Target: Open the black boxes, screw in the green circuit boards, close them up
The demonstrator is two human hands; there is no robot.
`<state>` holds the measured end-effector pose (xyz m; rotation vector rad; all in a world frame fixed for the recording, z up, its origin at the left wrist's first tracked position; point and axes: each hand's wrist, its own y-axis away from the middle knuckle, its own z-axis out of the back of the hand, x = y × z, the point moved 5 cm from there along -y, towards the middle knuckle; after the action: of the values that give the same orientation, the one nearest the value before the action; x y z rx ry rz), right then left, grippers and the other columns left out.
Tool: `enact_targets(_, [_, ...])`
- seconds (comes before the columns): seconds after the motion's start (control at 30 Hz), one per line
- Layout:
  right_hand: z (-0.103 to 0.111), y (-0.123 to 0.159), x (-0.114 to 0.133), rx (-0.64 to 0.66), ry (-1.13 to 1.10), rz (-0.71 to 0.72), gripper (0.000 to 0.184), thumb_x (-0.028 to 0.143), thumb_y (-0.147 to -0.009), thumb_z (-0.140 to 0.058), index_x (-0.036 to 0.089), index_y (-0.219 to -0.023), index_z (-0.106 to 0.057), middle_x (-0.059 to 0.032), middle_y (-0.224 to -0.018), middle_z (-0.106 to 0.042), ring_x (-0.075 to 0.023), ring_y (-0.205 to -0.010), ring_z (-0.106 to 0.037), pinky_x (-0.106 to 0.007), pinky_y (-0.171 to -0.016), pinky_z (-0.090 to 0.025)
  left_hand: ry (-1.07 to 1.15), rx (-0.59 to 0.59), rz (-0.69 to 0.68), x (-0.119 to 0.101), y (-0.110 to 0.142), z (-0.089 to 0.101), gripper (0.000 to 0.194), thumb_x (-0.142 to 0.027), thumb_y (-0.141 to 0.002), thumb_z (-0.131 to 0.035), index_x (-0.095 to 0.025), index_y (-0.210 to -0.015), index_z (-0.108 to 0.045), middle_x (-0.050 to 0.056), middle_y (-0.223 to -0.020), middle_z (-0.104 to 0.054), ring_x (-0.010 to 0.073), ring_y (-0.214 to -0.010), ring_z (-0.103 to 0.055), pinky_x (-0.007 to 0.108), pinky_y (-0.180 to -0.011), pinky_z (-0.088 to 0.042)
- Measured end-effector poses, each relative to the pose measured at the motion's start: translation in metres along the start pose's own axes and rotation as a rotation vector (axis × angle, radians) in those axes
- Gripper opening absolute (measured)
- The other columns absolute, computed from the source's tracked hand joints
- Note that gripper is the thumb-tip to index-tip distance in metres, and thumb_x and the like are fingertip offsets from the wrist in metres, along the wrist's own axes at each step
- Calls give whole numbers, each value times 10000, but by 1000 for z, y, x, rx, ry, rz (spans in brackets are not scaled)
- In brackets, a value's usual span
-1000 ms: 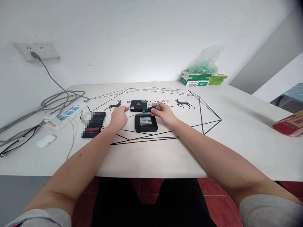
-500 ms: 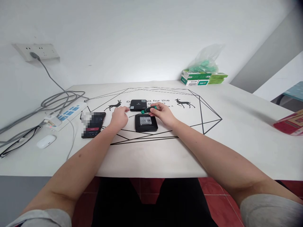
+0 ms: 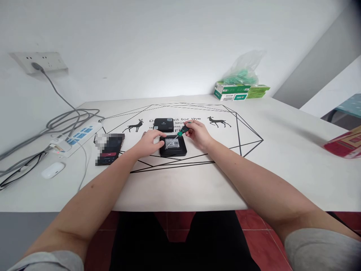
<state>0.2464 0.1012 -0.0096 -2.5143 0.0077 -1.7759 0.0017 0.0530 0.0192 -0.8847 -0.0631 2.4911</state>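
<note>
A small black box with a white label [image 3: 175,146] lies face down on the white table [image 3: 180,180]. My right hand [image 3: 199,134] is closed on a green and black screwdriver [image 3: 182,131], whose thin shaft slants down to the box's near left corner. My left hand [image 3: 149,142] rests at the box's left edge, its fingers pinched close to the screwdriver tip. A second black box [image 3: 164,124] lies just behind the first.
A phone [image 3: 109,148] lies left of the boxes. Further left are a power strip [image 3: 75,137], grey cables [image 3: 64,119] and a white earbud case [image 3: 53,169]. Green boxes under a plastic bag [image 3: 239,90] sit at the back right, a red package [image 3: 342,145] at the right edge.
My left hand slid right onto the labelled box's edge. My right hand tilted the screwdriver from lying level above the box to pointing its tip down at the box's left corner.
</note>
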Motion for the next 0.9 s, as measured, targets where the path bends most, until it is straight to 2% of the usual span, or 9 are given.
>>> enact_targets(0.27, [-3, 1, -1, 23, 39, 1, 239, 275, -666, -834, 186, -846, -705, 25, -659, -634, -90, -558, -546, -239, -532, -427, -64, 92, -94, -3, 2, -5, 418, -400, -935, -611, -260, -1314, -717, 88, -1411, -681, 331, -1409, -546, 533, -1263, -419])
enact_targets(0.43, [-4, 2, -2, 31, 63, 1, 234, 280, -675, -840, 189, -841, -704, 26, -656, -633, -93, -558, -544, -245, -541, -427, -64, 140, -89, -8, 5, -6, 425, -372, -951, -590, -277, -1352, -694, 84, -1480, -639, 341, -1450, -510, 567, -1275, -400])
enact_targets(0.57, [0, 0, 0, -3, 65, 17, 232, 286, -689, -843, 194, -845, -697, 31, -657, -628, -91, -552, -538, -250, -541, -431, -79, 128, -84, -7, 4, -7, 457, -368, -942, -609, -263, -1381, -676, 91, -1487, -637, 343, -1454, -510, 559, -1267, -414])
enact_targets(0.63, [2, -1, 1, -28, 60, 30, 248, 298, -703, -855, 202, -860, -689, 31, -677, -641, -90, -566, -545, -250, -554, -443, -108, 64, -89, -4, 2, -4, 452, -315, -934, -608, -256, -1378, -672, 87, -1473, -655, 336, -1457, -510, 545, -1272, -410])
enact_targets(0.7, [4, -2, 2, -40, 53, 39, 280, 313, -711, -879, 207, -883, -684, 25, -710, -666, -93, -593, -567, -253, -577, -465, -162, -76, -44, 3, -2, 3, 432, -206, -924, -568, -245, -1338, -685, 88, -1424, -690, 330, -1438, -524, 537, -1263, -415])
enact_targets(0.8, [3, 0, 3, -34, 44, 47, 333, 341, -710, -913, 205, -921, -692, 23, -732, -682, -96, -621, -596, -259, -615, -500, -263, -294, 130, 17, -5, 18, 447, -68, -882, -519, -228, -1253, -710, 102, -1343, -728, 344, -1393, -551, 547, -1225, -437])
enact_targets(0.9, [-2, 3, 3, -4, 33, 50, 382, 397, -716, -937, 212, -949, -698, 26, -759, -696, -95, -646, -621, -272, -671, -548, -298, -365, 281, 25, -5, 27, 435, -37, -878, -531, -230, -1223, -713, 105, -1341, -732, 356, -1387, -553, 546, -1194, -453])
